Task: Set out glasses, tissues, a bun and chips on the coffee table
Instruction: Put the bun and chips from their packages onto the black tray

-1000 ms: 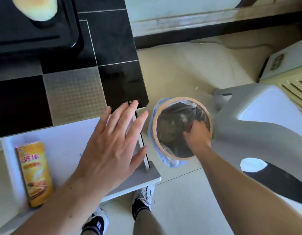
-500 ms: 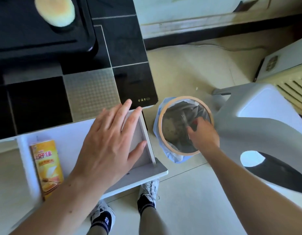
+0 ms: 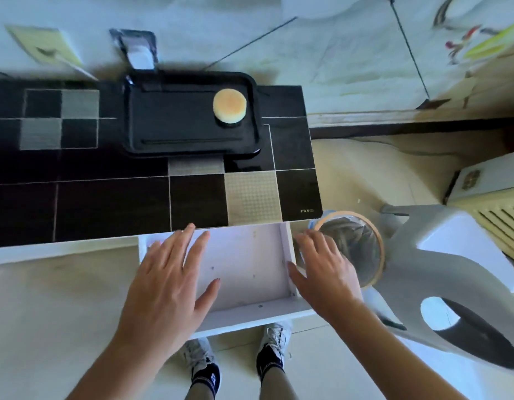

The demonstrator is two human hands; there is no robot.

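The coffee table (image 3: 111, 203), a long top of black and grey squares, fills the upper left of the head view, and its near edge runs just above a white drawer (image 3: 250, 272) pulled out toward the person under the table's right end. On the table, toward its far edge and right of the middle, sits a black tray (image 3: 175, 122), its long side parallel to the table's long edge. In the right end of that tray lies the bun (image 3: 229, 105), round and pale with a browned top, apart from the rim as far as can be told. A dark packet with a white opening (image 3: 139, 50), possibly the tissues, stands off the tray's far left corner; it is too blurred to be sure. No glasses or chips show. To the right of the drawer, on the floor, stands a lined bin (image 3: 354, 249) beside a grey plastic stool (image 3: 452, 272). The left hand (image 3: 169, 287) hovers flat over the drawer's left half, fingers spread and holding nothing, its fingertips reaching the table's near edge. The right hand (image 3: 325, 275) is likewise spread and empty, over the drawer's right wall, next to the bin. The drawer floor that shows between the hands is bare. The bun lies straight ahead of both hands, across the table's width, roughly between them, so neither hand looks clearly nearer.
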